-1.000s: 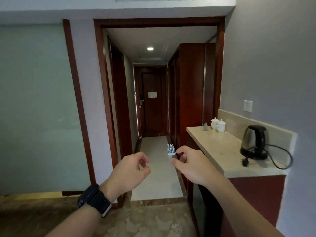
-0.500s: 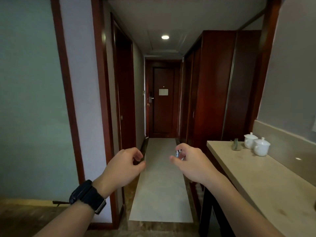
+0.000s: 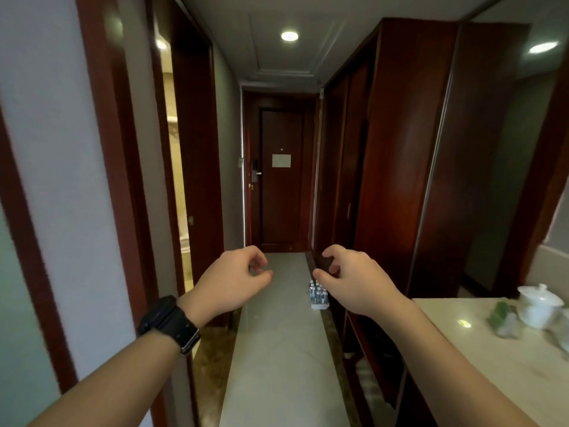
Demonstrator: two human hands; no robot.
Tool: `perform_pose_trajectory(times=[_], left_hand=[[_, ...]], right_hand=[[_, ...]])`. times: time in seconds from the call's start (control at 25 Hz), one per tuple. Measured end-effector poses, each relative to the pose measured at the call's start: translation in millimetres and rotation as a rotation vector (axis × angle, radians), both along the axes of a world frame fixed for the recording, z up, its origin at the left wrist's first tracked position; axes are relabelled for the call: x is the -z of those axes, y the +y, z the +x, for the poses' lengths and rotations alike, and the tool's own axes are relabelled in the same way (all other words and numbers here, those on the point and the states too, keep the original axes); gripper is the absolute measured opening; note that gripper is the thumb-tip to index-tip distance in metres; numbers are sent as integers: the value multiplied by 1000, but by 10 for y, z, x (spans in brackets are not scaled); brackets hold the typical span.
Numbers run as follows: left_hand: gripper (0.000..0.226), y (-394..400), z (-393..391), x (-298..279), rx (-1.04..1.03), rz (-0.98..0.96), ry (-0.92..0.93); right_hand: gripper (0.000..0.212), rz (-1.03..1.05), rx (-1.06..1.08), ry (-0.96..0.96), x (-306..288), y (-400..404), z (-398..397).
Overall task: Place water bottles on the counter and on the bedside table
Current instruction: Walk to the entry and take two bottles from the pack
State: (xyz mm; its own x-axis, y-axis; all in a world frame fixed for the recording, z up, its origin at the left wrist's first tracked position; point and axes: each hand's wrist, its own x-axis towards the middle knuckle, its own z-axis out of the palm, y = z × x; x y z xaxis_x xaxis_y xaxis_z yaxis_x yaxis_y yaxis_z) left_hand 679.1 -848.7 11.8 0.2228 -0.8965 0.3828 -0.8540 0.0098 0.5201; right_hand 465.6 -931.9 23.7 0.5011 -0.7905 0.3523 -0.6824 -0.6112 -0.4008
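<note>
With both my left hand and right hand loosely curled and empty, I risk toppling the shrink-wrapped pack of small clear water bottles on the floor by grabbing hastily.

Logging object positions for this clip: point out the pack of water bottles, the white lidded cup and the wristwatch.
pack of water bottles (image 3: 318, 296), head view, on the bottle bodies.
white lidded cup (image 3: 537, 306), head view, on its side wall.
wristwatch (image 3: 168, 322), head view, on the black band.

Both bare forearms reached forward, the left hand and right hand empty, fingers loosely curled, apart.
</note>
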Motion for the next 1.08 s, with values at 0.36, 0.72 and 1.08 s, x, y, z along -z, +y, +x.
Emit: perform_pose_trajectory(times=[0.36,0.72,1.08], left_hand=[[21,-2793,787,221,-24,5,19],[20,-5066,1819,35,-89,-30,77],[25,-7618,3358,251,-42,-44,47]], right_hand=[[56,80,1,-35,421,-2964,849],[55,101,-61,-130,207,-5420,1908],[56,103,-12,-104,397,-7784,3416]])
